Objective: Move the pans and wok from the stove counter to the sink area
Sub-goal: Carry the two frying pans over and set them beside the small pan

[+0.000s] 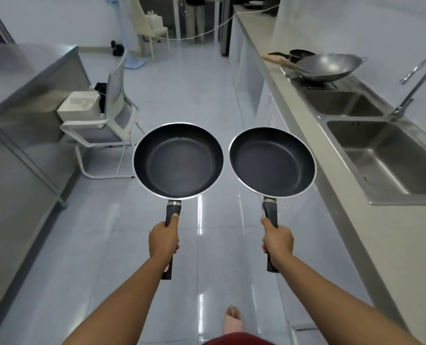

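Observation:
I hold two black non-stick frying pans level over the floor, side by side, their rims almost touching. My left hand (164, 239) grips the handle of the left pan (178, 160). My right hand (278, 239) grips the handle of the right pan (272, 162). On the counter to the right, a grey steel wok (327, 66) rests on a burner beyond the sink, with a small dark pan (300, 54) behind it. The double steel sink (391, 158) lies right of the right pan.
A tall curved faucet (415, 88) stands behind the sink. A steel table (20, 78) runs along the left. A white chair (107, 125) carrying a white box stands ahead on the left. A person stands far down the tiled aisle.

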Tool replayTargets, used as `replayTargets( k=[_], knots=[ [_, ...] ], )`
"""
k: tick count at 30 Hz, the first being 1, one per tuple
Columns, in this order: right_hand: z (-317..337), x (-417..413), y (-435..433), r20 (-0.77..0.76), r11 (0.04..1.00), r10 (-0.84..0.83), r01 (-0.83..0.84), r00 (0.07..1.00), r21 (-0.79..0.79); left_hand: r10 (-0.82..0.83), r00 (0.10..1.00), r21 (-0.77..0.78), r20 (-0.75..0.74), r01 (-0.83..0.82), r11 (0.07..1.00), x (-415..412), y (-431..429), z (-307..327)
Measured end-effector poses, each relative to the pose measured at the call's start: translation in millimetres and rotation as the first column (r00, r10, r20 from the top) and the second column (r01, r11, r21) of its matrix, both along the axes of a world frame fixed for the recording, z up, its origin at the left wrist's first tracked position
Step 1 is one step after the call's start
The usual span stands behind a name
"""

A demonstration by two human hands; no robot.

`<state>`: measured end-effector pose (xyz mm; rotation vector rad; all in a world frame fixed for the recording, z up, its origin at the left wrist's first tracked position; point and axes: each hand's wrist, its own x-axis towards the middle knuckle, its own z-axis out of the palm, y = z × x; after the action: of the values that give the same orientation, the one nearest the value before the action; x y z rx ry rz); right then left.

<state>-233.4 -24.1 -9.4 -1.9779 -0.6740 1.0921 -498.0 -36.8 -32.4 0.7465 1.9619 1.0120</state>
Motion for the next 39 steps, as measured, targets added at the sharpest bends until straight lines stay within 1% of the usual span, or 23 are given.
replayTargets(
  k=[7, 12, 15, 20, 24, 27, 33, 39],
  knots=[
    [-2, -27, 140, -0.033, 0.998, 0.070, -0.070, 0.997, 0.001, 0.047, 0.999, 0.005, -0.005, -0.047, 0.999, -19, 117, 5],
    [-16, -66, 245, -0.035, 0.996, 0.089, -0.089, 0.995, -0.013, 0.063, 0.998, 0.018, -0.021, -0.063, 0.998, -59, 213, -3],
    [-25, -94, 310, -0.037, 0.997, 0.073, -0.074, 0.997, -0.014, 0.052, 0.998, 0.009, -0.033, -0.052, 0.999, -94, 283, -8],
    [-18, -142, 409, -0.040, 0.997, 0.055, -0.057, 0.998, -0.050, 0.028, 0.999, -0.024, -0.038, -0.029, 0.999, -150, 397, 2],
    [-14, -169, 480, -0.039, 0.999, 0.023, -0.025, 0.999, -0.031, 0.000, 1.000, -0.020, -0.030, -0.001, 1.000, -176, 480, 10],
    [-9, -179, 534, -0.041, 1.000, 0.000, -0.001, 0.999, -0.025, -0.012, 1.000, -0.013, -0.005, 0.012, 1.000, -187, 538, 11],
    [-5, -182, 653, -0.027, 0.999, -0.023, 0.024, 0.999, 0.021, -0.052, 0.998, 0.000, -0.047, 0.052, 0.999, -201, 658, 9],
    [-3, -173, 793, -0.028, 1.000, -0.017, 0.018, 0.999, 0.014, -0.044, 0.997, 0.020, -0.069, 0.046, 0.999, -197, 791, 19]
  ],
)
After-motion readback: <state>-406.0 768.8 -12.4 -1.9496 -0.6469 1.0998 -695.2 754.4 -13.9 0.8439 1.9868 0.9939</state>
